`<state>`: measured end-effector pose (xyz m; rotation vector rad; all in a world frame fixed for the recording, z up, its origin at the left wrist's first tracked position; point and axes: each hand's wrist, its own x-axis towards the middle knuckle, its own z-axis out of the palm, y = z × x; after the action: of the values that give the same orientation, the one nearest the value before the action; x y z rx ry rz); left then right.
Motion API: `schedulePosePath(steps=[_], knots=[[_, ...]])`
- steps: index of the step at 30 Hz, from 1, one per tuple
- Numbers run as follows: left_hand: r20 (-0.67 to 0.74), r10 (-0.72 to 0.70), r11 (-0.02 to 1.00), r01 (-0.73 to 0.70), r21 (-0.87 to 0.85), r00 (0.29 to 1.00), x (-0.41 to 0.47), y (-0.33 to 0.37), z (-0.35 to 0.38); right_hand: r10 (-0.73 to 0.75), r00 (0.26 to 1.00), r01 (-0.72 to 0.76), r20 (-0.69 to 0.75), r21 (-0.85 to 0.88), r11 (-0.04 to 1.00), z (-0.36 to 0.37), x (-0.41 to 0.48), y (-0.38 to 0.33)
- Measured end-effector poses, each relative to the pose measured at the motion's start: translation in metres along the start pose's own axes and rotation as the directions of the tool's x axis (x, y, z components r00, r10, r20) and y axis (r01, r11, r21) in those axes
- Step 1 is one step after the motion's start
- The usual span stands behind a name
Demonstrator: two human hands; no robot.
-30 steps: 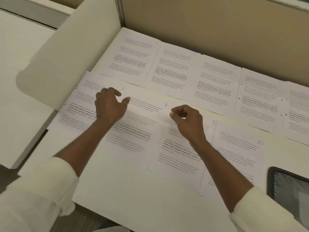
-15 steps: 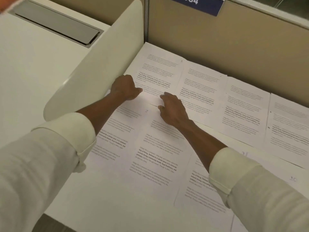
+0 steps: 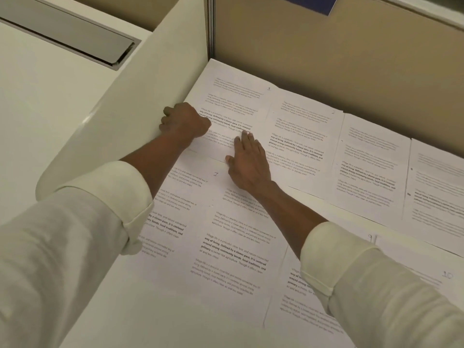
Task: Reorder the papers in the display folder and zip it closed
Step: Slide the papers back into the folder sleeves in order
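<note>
Papers (image 3: pixel 305 136) form two rows under left hand (image 3: pixel 185 120), right hand (image 3: pixel 248 165)

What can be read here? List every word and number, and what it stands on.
"1": handwritten, far-left back sheet.
"2": handwritten, next back sheet.
"7": handwritten, near-left sheet.
"Defined by a slower pace, it is centered": bold print, middle near sheet.
"9": handwritten, next near sheet.
"10": handwritten, last near sheet.
Lighter print: too small to read reliably.
Blue sign: cut off, nothing legible.
</note>
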<state>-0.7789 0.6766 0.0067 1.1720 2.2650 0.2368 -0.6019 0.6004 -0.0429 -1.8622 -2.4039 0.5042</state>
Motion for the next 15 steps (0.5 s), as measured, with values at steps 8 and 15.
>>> schedulePosePath(steps=[8, 15], knots=[[0.111, -0.111, 0.945, 0.14, -0.295, 0.988, 0.009, 0.002, -0.007, 0.076, 0.997, -0.071, -0.014, 0.228, 0.971, -0.006, 0.002, 0.0], [0.169, -0.121, 0.876, 0.185, -0.444, 0.978, 0.012, -0.01, -0.015, 0.185, 0.969, -0.092, -0.165, 0.456, 0.885, -0.012, 0.012, 0.013]])
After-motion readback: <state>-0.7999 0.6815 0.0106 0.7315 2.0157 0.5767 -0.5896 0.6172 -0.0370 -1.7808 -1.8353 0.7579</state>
